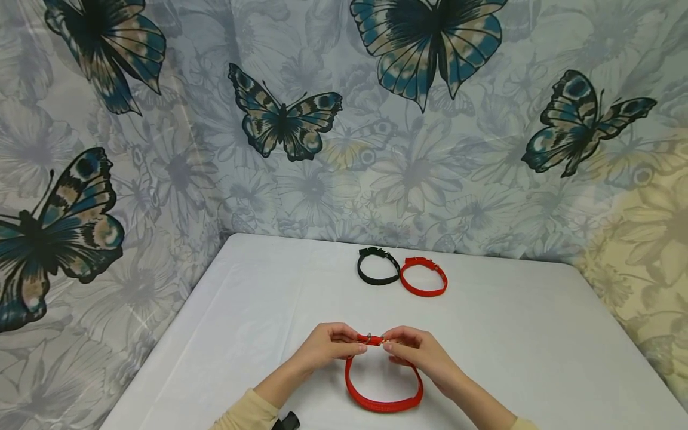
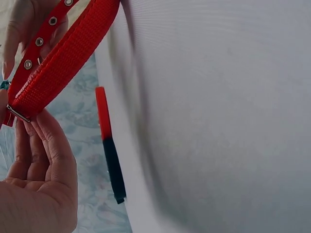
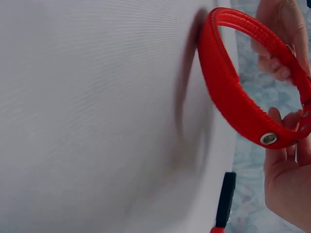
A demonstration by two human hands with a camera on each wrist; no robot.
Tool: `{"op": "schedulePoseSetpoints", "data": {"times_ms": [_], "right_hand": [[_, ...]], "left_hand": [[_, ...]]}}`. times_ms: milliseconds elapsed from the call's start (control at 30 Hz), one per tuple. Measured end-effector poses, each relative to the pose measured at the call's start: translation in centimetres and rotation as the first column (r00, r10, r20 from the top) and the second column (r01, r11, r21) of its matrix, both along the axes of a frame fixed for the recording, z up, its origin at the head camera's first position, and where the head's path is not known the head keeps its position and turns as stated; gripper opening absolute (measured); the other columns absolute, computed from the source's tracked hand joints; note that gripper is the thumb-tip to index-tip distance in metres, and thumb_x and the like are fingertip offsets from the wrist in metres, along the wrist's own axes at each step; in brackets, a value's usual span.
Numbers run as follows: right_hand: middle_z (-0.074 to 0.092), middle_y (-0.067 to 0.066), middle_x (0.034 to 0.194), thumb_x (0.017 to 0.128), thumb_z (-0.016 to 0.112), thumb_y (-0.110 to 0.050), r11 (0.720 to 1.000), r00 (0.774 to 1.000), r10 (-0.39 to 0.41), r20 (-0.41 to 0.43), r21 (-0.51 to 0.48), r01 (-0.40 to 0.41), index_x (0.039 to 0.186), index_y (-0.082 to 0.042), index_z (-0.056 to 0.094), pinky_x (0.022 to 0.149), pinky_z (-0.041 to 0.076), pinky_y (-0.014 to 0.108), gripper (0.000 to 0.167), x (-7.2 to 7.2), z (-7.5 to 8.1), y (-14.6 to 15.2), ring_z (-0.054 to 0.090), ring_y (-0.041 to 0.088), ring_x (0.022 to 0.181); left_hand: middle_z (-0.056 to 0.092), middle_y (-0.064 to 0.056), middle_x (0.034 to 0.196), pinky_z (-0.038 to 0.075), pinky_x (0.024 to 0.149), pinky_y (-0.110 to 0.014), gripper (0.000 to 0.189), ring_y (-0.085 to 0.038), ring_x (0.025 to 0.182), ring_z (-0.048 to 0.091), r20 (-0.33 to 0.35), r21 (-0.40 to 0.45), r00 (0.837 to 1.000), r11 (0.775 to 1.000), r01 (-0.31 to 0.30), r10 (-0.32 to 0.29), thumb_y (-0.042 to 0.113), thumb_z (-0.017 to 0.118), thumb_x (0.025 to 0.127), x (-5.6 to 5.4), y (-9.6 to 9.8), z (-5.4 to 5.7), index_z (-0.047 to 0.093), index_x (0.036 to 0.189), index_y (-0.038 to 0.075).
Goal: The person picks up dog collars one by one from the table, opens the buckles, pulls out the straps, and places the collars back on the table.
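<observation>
Both hands hold a red collar (image 1: 384,407), looped into a ring, by its far side above the white table (image 1: 258,298). My left hand (image 1: 329,347) pinches the strap near a metal ring, left of the middle. On the right of that spot my right hand (image 1: 421,353) grips the strap with thumb and fingers. Metal eyelets run along the strap (image 2: 40,41) in the left wrist view, with a metal buckle (image 2: 18,113) by the left fingertips. Another eyelet (image 3: 268,139) shows by the right hand (image 3: 286,189) in the right wrist view. Fingers partly cover the buckle end.
Farther back on the table lie a black collar (image 1: 378,280) and a second red collar (image 1: 424,292), side by side and buckled into rings. A dark object (image 1: 289,421) shows by the left forearm. Butterfly-patterned cloth (image 1: 376,197) hangs behind the table.
</observation>
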State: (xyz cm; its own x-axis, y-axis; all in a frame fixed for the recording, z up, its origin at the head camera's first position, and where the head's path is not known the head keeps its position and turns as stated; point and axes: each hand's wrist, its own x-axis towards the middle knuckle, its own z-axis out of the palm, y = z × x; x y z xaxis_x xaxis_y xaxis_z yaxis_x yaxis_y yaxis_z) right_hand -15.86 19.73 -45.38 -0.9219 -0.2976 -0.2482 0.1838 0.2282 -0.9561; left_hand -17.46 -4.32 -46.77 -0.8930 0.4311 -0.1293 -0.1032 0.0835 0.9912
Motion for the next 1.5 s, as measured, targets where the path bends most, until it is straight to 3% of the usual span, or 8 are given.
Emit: {"op": "schedulePoseSetpoints", "data": {"times_ms": [333, 567, 900, 1100, 1267, 1500], "right_hand": [[0.070, 0.013, 0.092, 0.087, 0.075, -0.031, 0.998, 0.999, 0.027, -0.047, 0.064, -0.024, 0.102, -0.003, 0.068, 0.074, 0.054, 0.032, 0.032, -0.2, 0.4, 0.3, 0.062, 0.019, 0.079], [0.070, 0.012, 0.096, 0.087, 0.074, -0.031, 0.996, 0.995, 0.056, -0.082, 0.079, -0.050, 0.107, -0.005, 0.071, 0.075, 0.054, 0.030, 0.033, -0.1, 0.3, 0.6, 0.062, 0.021, 0.083], [0.066, 0.018, 0.112, 0.093, 0.068, -0.027, 0.994, 0.991, 0.113, -0.073, 0.005, -0.113, 0.117, -0.006, 0.069, 0.083, 0.055, 0.031, 0.031, 0.0, 0.3, 0.9, 0.061, 0.022, 0.091], [0.065, 0.018, 0.111, 0.094, 0.066, -0.028, 0.995, 0.993, 0.097, -0.065, 0.015, -0.096, 0.118, -0.005, 0.068, 0.082, 0.056, 0.031, 0.033, 0.1, 0.4, 1.2, 0.061, 0.022, 0.090], [0.068, 0.017, 0.102, 0.090, 0.070, -0.029, 0.998, 0.996, 0.061, -0.064, 0.034, -0.059, 0.111, -0.004, 0.068, 0.079, 0.056, 0.032, 0.032, 0.0, 0.3, 0.8, 0.062, 0.023, 0.085], [0.065, 0.010, 0.082, 0.087, 0.075, -0.027, 0.995, 0.988, 0.062, -0.139, 0.090, -0.050, 0.101, -0.005, 0.069, 0.071, 0.053, 0.033, 0.027, -0.1, 0.5, 0.3, 0.059, 0.020, 0.078]], "left_hand": [[0.072, -0.004, 0.083, 0.055, 0.072, -0.037, 0.020, -0.014, 0.073, 0.066, -0.006, -0.039, 1.000, 0.999, 0.015, -0.016, 0.019, 0.080, 0.080, 0.3, 0.2, 0.6, 0.072, 0.094, 0.007], [0.072, -0.003, 0.083, 0.056, 0.073, -0.038, 0.021, -0.014, 0.074, 0.065, -0.001, -0.050, 1.000, 0.999, 0.005, -0.005, 0.020, 0.080, 0.080, 0.3, 0.2, 0.5, 0.073, 0.095, 0.008], [0.072, -0.004, 0.083, 0.055, 0.071, -0.034, 0.019, -0.014, 0.073, 0.064, 0.005, -0.024, 1.000, 1.000, -0.004, 0.004, 0.018, 0.079, 0.081, 0.3, -0.2, 0.2, 0.074, 0.096, 0.007], [0.072, -0.003, 0.085, 0.056, 0.073, -0.036, 0.019, -0.018, 0.077, 0.066, 0.009, -0.021, 1.000, 1.000, 0.009, -0.009, 0.020, 0.079, 0.082, 0.1, 0.1, 0.2, 0.073, 0.097, 0.008], [0.072, -0.003, 0.085, 0.055, 0.073, -0.040, 0.019, -0.016, 0.074, 0.066, -0.011, -0.036, 1.000, 0.999, 0.018, -0.019, 0.020, 0.079, 0.082, 0.2, 0.2, 0.3, 0.074, 0.096, 0.009], [0.072, -0.003, 0.083, 0.054, 0.070, -0.037, 0.018, -0.017, 0.073, 0.066, -0.030, -0.058, 0.999, 0.998, 0.022, -0.023, 0.020, 0.080, 0.081, 0.4, 0.1, 0.6, 0.073, 0.095, 0.010]]}}
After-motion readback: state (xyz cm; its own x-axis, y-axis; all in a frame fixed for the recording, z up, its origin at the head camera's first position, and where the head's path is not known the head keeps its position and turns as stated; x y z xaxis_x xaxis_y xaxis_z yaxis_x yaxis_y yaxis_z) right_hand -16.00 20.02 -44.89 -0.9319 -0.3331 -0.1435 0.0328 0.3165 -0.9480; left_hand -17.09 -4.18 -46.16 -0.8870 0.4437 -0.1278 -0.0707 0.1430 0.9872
